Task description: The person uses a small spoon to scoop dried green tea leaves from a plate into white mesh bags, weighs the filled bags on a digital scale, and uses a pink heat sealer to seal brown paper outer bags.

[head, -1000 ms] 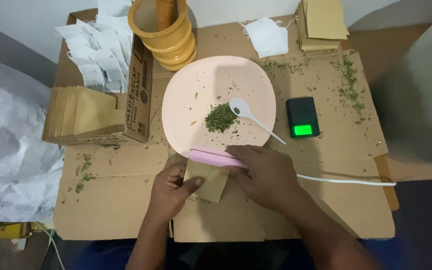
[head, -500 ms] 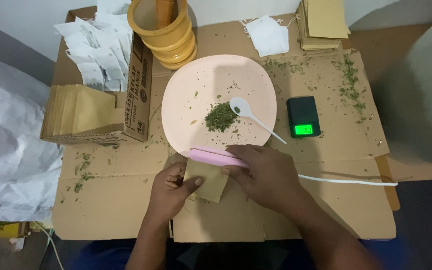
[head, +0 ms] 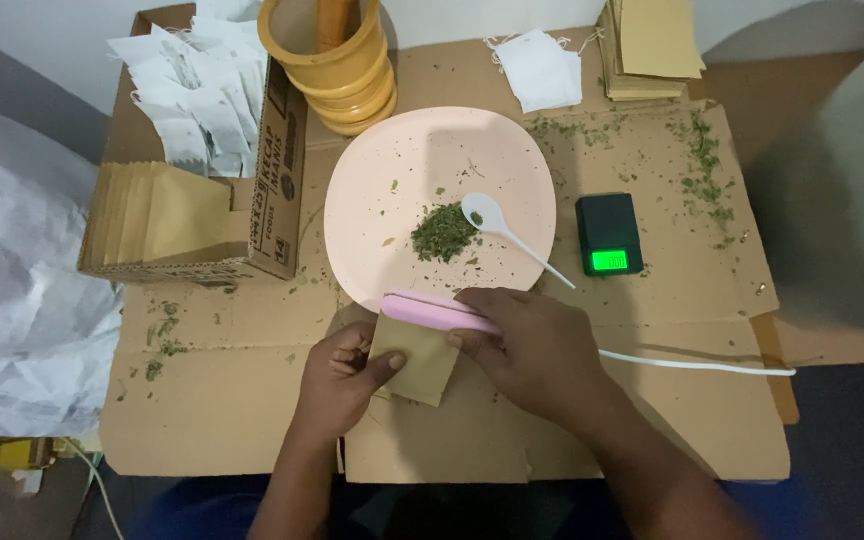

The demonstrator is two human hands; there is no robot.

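Now the right hand (head: 532, 345) presses the pink heat sealer (head: 439, 312) shut over the brown paper pouch (head: 414, 358), pinched by the left hand (head: 344, 372) below the pink plate (head: 372, 180); a slipping pouch could seal crooked.

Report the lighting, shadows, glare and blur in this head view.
Head view: soft, even light; no hard glare on the pink plate; the scale display glows bright green; a broad dim shadow falls at upper right; both hands, left hand and right hand, look sharp; the bottom edge is dark and blurry.
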